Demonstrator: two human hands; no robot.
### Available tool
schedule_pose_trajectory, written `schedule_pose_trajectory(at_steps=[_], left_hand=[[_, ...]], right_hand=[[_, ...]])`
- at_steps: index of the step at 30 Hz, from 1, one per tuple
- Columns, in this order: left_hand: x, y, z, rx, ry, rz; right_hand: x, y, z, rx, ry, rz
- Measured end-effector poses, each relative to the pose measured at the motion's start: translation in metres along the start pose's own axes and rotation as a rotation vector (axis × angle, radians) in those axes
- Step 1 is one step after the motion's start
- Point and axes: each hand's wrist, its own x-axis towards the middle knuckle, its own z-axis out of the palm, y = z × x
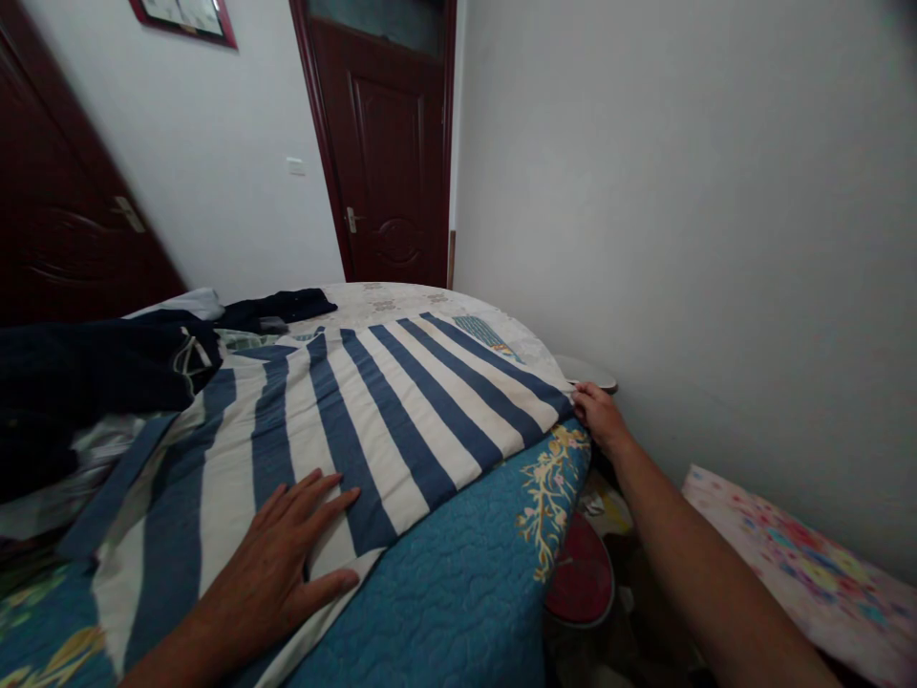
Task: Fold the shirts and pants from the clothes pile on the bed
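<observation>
Fingers spread, a left hand point(287, 549) presses striped cloth point(401, 420) at seven o'clock, over a blue quilt point(458, 573), while the right hand point(594, 411), farther off at three o'clock, pinches the cloth's corner.

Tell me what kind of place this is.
Probably a room in a home: a striped garment lies spread on a quilted blue cover over a round table, dark clothes are heaped at the left, and a panelled wooden door stands beyond.
</observation>
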Motion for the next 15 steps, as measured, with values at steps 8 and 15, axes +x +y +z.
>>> schedule_pose_trajectory(at_steps=[8,15], left_hand=[[0.001,0.01,-0.016,-0.05,-0.085,0.098],[-0.002,0.026,-0.03,-0.163,-0.11,0.143]], right_hand=[[0.001,-0.01,-0.016,0.048,-0.14,0.132],[0.007,0.003,-0.01,-0.19,-0.062,0.118]])
